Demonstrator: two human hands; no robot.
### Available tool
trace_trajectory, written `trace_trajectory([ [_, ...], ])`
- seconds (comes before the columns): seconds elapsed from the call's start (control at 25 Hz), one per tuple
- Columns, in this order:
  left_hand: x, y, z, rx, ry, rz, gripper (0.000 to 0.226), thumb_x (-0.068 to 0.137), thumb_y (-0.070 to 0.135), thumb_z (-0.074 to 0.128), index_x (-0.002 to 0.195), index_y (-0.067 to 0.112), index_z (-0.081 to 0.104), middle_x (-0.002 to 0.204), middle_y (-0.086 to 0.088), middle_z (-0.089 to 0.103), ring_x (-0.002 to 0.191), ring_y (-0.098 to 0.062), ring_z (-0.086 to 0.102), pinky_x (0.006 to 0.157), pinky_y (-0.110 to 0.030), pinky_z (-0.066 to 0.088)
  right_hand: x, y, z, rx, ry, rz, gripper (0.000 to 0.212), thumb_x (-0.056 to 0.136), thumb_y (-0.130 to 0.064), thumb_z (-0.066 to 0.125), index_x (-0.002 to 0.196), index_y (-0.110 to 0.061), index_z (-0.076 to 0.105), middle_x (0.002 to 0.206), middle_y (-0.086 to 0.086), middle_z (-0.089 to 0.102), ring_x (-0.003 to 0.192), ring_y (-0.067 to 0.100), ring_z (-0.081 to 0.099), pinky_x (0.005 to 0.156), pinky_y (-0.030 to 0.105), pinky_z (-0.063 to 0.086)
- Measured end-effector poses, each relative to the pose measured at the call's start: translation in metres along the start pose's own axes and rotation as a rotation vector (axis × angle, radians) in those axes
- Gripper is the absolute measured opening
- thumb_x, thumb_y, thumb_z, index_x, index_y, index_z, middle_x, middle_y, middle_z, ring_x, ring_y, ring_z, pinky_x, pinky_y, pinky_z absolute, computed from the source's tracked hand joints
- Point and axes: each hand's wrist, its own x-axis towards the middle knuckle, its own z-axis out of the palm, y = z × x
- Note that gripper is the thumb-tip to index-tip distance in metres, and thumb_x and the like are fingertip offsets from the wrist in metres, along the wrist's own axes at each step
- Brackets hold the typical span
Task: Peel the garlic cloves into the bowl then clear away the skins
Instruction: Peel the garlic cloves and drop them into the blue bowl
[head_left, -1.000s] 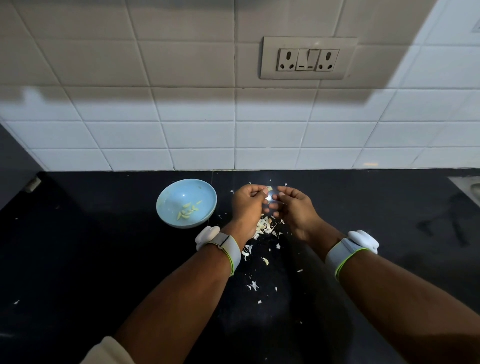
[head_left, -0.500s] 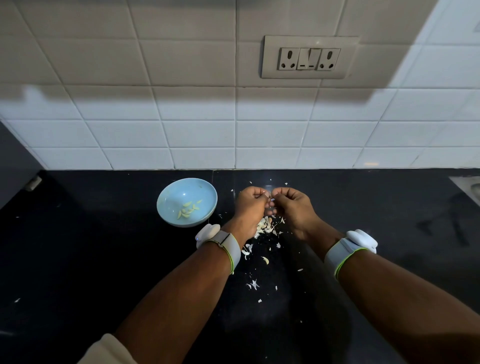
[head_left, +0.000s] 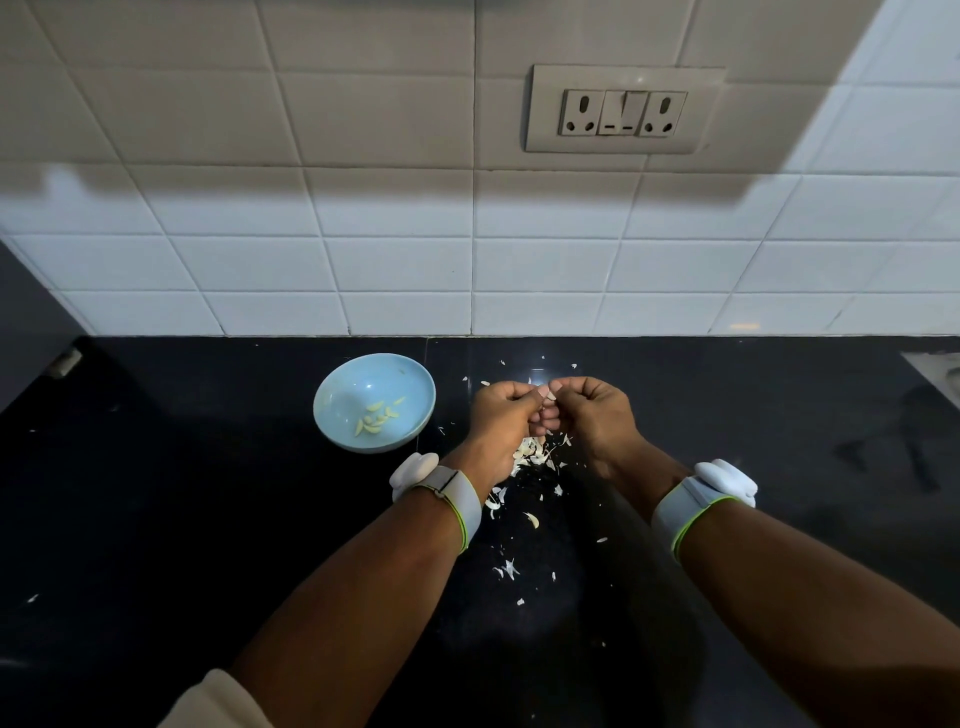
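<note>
A light blue bowl (head_left: 337, 415) stands on the black counter and holds several peeled garlic cloves (head_left: 377, 417). To its right, my left hand (head_left: 498, 415) and my right hand (head_left: 592, 413) meet with curled fingers. Together they pinch a small garlic clove (head_left: 550, 396), which the fingertips mostly hide. Below the hands lies a pile of white garlic skins (head_left: 532, 451). More skin flakes (head_left: 509, 569) trail toward me between the forearms.
The black counter (head_left: 156, 519) runs back to a white tiled wall (head_left: 395, 260) with a socket plate (head_left: 623, 110). A dark cabinet side (head_left: 31, 322) stands at the far left. The corner of a pale object (head_left: 935, 369) shows at the right edge.
Both hands have drawn closer together, their fingers curling tighter round the clove. The bowl and the skins have not moved.
</note>
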Motion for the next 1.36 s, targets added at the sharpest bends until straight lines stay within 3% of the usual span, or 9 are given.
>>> trace_trajectory([
  [0.16, -0.002, 0.004, 0.007, -0.063, 0.014, 0.019, 0.017, 0.096, 0.008, 0.069, 0.096, -0.008, 0.064, 0.068, -0.008, 0.065, 0.05, -0.014, 0.057, 0.048, -0.026, 0.052, 0.001, -0.002, 0.006, -0.029, 0.032, -0.032, 0.01, 0.105, -0.009, 0.055, 0.099, -0.005, 0.062, 0.072, 0.01, 0.063, 0.056, 0.016, 0.06, 0.053, 0.03, 0.053],
  [0.28, 0.001, 0.009, 0.009, -0.088, 0.059, 0.023, 0.01, 0.097, 0.004, 0.065, 0.093, -0.005, 0.062, 0.063, -0.009, 0.058, 0.046, -0.013, 0.052, 0.043, -0.024, 0.048, -0.003, -0.004, 0.008, 0.039, -0.069, -0.013, 0.018, 0.105, -0.015, 0.058, 0.097, -0.001, 0.064, 0.07, 0.014, 0.064, 0.057, 0.021, 0.061, 0.057, 0.03, 0.054],
  [0.48, 0.005, 0.009, 0.007, -0.127, 0.023, -0.068, 0.01, 0.099, 0.004, 0.063, 0.091, -0.002, 0.061, 0.064, -0.01, 0.055, 0.046, -0.014, 0.051, 0.041, -0.023, 0.046, -0.004, -0.002, 0.007, 0.017, -0.09, -0.024, 0.017, 0.104, -0.006, 0.056, 0.091, 0.0, 0.066, 0.07, 0.013, 0.067, 0.059, 0.021, 0.063, 0.057, 0.025, 0.056],
  [0.68, 0.008, 0.014, 0.008, -0.074, -0.032, -0.156, 0.026, 0.105, 0.009, 0.052, 0.079, 0.008, 0.058, 0.068, -0.009, 0.055, 0.045, -0.012, 0.047, 0.039, -0.021, 0.042, -0.001, 0.0, 0.004, -0.004, -0.096, 0.003, 0.023, 0.106, -0.013, 0.054, 0.089, -0.001, 0.063, 0.069, 0.012, 0.063, 0.057, 0.019, 0.059, 0.053, 0.025, 0.053],
  [0.8, 0.006, 0.014, 0.008, 0.012, -0.083, -0.171, 0.041, 0.109, 0.027, 0.042, 0.073, 0.011, 0.053, 0.064, -0.007, 0.053, 0.045, -0.014, 0.049, 0.044, -0.024, 0.039, -0.001, -0.001, 0.007, -0.013, -0.085, -0.015, 0.022, 0.105, -0.014, 0.056, 0.086, -0.004, 0.062, 0.067, 0.008, 0.06, 0.055, 0.016, 0.054, 0.052, 0.027, 0.048],
  [0.92, 0.002, 0.013, 0.01, 0.121, -0.074, -0.107, 0.042, 0.107, 0.044, 0.045, 0.08, 0.013, 0.057, 0.056, -0.001, 0.053, 0.046, -0.013, 0.044, 0.047, -0.025, 0.037, -0.005, -0.003, 0.01, -0.007, -0.119, -0.022, 0.024, 0.106, -0.014, 0.055, 0.084, -0.004, 0.059, 0.062, 0.009, 0.054, 0.051, 0.02, 0.052, 0.048, 0.033, 0.048],
  [1.04, 0.001, 0.012, 0.017, 0.169, -0.003, -0.026, 0.038, 0.109, 0.031, 0.042, 0.076, 0.014, 0.051, 0.056, -0.001, 0.049, 0.044, -0.011, 0.039, 0.042, -0.022, 0.029, -0.008, -0.006, 0.015, -0.001, -0.098, -0.046, 0.024, 0.106, -0.012, 0.053, 0.085, -0.003, 0.058, 0.061, 0.008, 0.053, 0.048, 0.016, 0.052, 0.045, 0.03, 0.049],
  [1.16, 0.001, 0.012, 0.018, 0.064, 0.016, -0.047, 0.037, 0.108, 0.021, 0.037, 0.073, 0.014, 0.048, 0.049, 0.004, 0.045, 0.046, -0.013, 0.036, 0.044, -0.023, 0.026, -0.006, -0.007, 0.016, 0.017, -0.089, -0.052, 0.017, 0.106, -0.009, 0.053, 0.094, 0.001, 0.06, 0.065, 0.008, 0.057, 0.049, 0.016, 0.053, 0.044, 0.03, 0.049],
  [1.36, 0.0, 0.013, 0.016, 0.039, 0.022, -0.053, 0.037, 0.109, 0.019, 0.034, 0.076, 0.013, 0.05, 0.058, 0.0, 0.05, 0.051, -0.012, 0.041, 0.043, -0.022, 0.033, -0.005, -0.005, 0.011, 0.072, -0.099, -0.055, 0.011, 0.105, -0.004, 0.052, 0.105, 0.002, 0.061, 0.068, 0.008, 0.062, 0.053, 0.015, 0.057, 0.049, 0.027, 0.05],
])
